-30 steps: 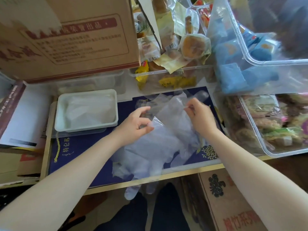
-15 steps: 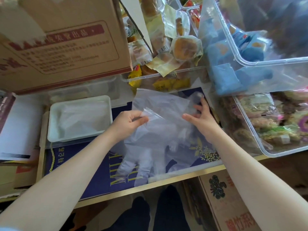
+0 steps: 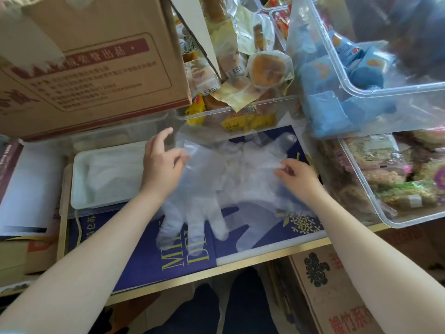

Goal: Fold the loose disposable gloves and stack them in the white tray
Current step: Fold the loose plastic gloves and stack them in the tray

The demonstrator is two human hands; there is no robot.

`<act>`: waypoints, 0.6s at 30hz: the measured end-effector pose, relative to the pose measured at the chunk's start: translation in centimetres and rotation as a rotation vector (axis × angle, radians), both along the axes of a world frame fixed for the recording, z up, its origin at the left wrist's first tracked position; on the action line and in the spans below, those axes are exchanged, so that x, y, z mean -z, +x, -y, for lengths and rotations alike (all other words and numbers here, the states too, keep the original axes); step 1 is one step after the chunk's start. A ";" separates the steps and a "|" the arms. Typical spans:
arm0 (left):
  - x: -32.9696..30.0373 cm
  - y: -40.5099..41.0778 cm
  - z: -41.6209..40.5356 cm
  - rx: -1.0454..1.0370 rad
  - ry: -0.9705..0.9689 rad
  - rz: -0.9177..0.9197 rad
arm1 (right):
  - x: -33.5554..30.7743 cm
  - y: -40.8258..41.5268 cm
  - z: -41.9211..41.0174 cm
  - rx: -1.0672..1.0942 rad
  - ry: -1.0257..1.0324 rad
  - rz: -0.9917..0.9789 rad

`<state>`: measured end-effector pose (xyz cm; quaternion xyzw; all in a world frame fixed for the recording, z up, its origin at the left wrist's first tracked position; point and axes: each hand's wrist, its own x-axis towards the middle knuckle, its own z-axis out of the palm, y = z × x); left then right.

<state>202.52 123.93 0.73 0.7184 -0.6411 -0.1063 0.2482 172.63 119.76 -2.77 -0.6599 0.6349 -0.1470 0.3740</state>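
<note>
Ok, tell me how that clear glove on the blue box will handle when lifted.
The clear disposable glove is thin, creased film, so probably floppy and very light. Its fingers lie limp on the blue box; likely slippery and clingy, drooping from a pinch.

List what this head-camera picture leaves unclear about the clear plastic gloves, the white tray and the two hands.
- Clear plastic gloves: how many lie there; the see-through layers overlap.
- White rectangular tray: how many folded gloves it holds; its contents are a pale blur, and the left hand covers its right end.
- Right hand: its fingertip grip; the fingers curl under and the film hides them.
</note>
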 end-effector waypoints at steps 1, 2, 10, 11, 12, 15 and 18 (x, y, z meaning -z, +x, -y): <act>-0.5 0.3 -0.2 0.010 -0.091 0.046 | -1.2 0.0 0.0 0.029 0.001 0.125; -1.1 0.6 -0.4 0.010 -0.159 0.073 | -2.5 0.1 0.0 0.038 -0.015 0.210; -6.0 1.2 -0.6 -0.070 -0.011 -0.300 | -12.0 3.7 -1.7 -0.495 0.030 0.139; -6.5 1.1 -0.4 -0.058 0.019 -0.323 | -13.0 4.7 -2.1 -0.569 0.048 0.088; -6.9 1.0 -0.2 -0.035 0.047 -0.346 | -13.8 5.6 -2.5 -0.632 0.041 0.028; -7.6 0.6 0.2 0.033 0.103 -0.381 | -15.2 8.4 -3.2 -0.734 -0.090 -0.155; -8.2 0.0 0.1 0.109 0.126 -0.449 | -15.7 10.9 -3.7 -0.788 -0.204 -0.209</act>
